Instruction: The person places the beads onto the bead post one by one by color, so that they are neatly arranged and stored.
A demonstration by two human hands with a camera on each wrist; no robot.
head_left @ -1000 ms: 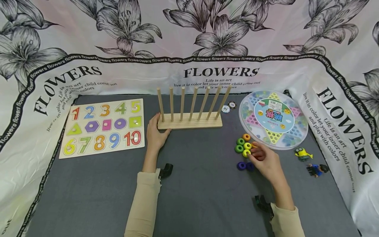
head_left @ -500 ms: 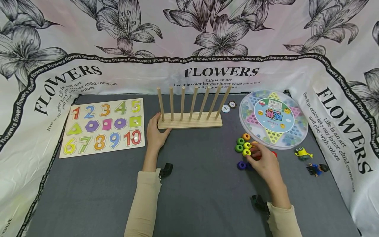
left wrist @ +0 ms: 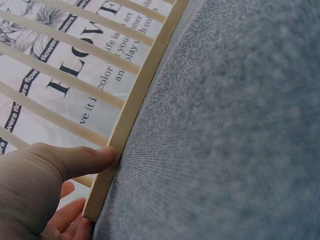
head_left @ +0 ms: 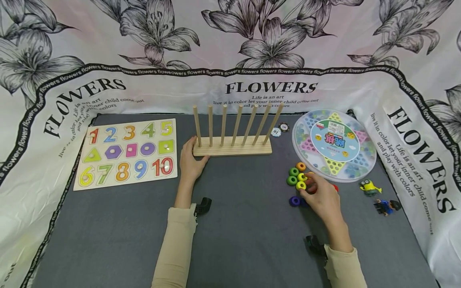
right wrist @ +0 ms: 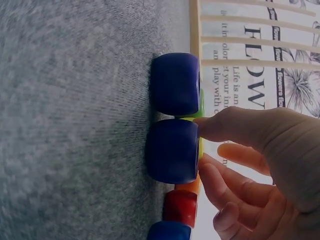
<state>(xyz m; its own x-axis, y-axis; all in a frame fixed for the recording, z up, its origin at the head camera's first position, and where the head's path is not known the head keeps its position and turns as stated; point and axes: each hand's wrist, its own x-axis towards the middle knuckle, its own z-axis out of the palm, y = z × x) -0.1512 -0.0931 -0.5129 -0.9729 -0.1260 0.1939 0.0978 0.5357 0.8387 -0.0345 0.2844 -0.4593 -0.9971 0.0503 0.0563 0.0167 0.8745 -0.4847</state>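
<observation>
The grip of the left hand [head_left: 191,165] clamps the left end of the peg stand [head_left: 232,151], we judge to steady it, while the right hand [head_left: 324,197] is at the beads [head_left: 300,185], right of the stand on the worktop [head_left: 248,224], where we cannot tell whether it pinches one.

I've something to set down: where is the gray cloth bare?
Between the beige sleeves, before the pale wooden seven-peg rack; also before the cream rectangular number board. Crowded: around the right hand, among colorful round beads.
</observation>
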